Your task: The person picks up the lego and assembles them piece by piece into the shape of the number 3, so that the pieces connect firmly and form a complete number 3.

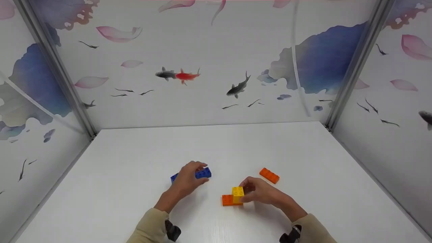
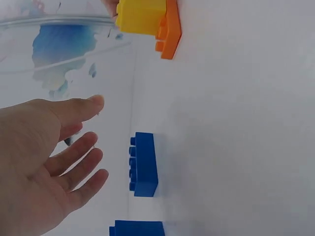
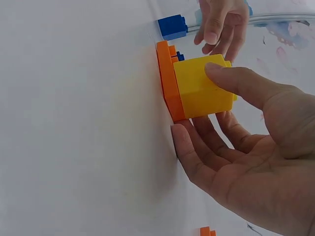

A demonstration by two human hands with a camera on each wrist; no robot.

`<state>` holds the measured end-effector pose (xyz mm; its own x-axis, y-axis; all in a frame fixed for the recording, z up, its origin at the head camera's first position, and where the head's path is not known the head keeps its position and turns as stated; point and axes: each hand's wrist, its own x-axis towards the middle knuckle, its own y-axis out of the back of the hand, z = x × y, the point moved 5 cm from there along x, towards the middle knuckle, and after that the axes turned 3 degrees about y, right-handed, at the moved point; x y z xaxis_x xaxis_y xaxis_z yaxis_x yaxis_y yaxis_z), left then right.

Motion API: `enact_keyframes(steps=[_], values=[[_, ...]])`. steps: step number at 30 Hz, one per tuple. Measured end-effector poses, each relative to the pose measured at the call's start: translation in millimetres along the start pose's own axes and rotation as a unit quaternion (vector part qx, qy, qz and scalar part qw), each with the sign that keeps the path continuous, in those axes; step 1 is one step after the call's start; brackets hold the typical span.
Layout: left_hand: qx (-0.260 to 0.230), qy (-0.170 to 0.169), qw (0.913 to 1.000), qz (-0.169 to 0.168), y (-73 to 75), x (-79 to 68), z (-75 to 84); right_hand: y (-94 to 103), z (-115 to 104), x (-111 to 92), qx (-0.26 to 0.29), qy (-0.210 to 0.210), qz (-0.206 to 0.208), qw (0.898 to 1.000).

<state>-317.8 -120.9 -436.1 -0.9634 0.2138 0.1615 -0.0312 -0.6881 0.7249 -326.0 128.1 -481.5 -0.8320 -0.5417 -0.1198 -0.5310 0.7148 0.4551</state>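
Observation:
My right hand (image 1: 261,191) pinches a yellow toy building block (image 1: 238,194), thumb on one side and fingers on the other. The block sits over one end of a flat orange brick (image 1: 227,200), whose studs at the other end are bare. In the right wrist view the yellow block (image 3: 204,86) touches the orange brick (image 3: 169,81). My left hand (image 1: 187,177) hovers above two blue bricks, fingers spread and holding nothing. One blue brick (image 2: 146,164) stands apart from the other blue brick (image 2: 140,228), which the frame cuts off. In the head view the hand partly covers them.
A second orange brick (image 1: 269,175) lies on the white table (image 1: 216,145) beyond my right hand. Printed panels (image 1: 209,101) with fish and petals wall the table at the back and both sides, with metal posts (image 1: 357,67) at the corners.

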Motion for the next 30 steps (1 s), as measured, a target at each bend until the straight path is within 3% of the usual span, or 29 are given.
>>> enact_keyframes(steps=[3, 8, 18, 24, 30], values=[[0.012, 0.014, 0.9996, 0.02, 10.5, 7.3, -4.7, 0.2, 0, 0, 0.003, 0.003, -0.004, 1.0], [0.035, 0.061, 0.9974, 0.014, 17.7, 18.9, -18.5, 0.5, 0, 0, -0.002, -0.003, 0.0, 1.0], [0.111, 0.115, 0.987, -0.022, 9.8, 33.0, -38.4, -0.6, 3, 2, -0.005, -0.01, 0.003, 1.0], [0.145, 0.125, 0.9812, -0.027, 4.9, 33.3, -43.3, -1.0, 2, 1, -0.001, -0.011, 0.002, 1.0], [0.116, 0.116, 0.9864, -0.009, 6.0, 31.6, -41.7, 0.3, 1, -1, 0.006, -0.001, -0.001, 1.0]])
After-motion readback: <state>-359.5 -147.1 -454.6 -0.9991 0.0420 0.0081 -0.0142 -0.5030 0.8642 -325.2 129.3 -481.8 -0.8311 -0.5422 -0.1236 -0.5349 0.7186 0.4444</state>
